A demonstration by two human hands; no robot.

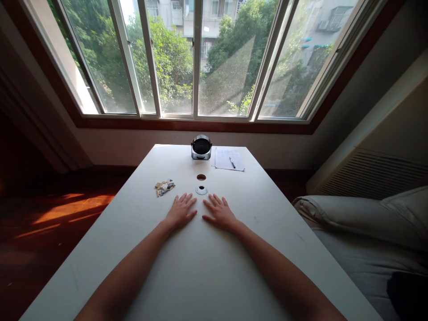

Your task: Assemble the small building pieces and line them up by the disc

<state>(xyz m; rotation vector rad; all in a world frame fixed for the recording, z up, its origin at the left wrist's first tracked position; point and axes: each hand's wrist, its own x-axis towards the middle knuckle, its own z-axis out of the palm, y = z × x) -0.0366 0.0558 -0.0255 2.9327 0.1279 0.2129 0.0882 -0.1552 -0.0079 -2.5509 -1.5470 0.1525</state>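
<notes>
My left hand (181,210) and my right hand (219,212) lie flat, palms down, side by side on the white table (200,267), fingers stretched out and holding nothing. Just beyond the fingertips sits a small white round cap (201,190) with a dark centre. Behind it is a round hole (201,177) in the tabletop. A small pile of patterned flat pieces (164,187) lies to the left of my left hand.
At the table's far end stands a small black and silver round device (201,147), with a sheet of paper (228,159) and a pen (232,162) beside it. A bed with pale bedding (364,227) is on the right. Wooden floor lies left, a wide window ahead.
</notes>
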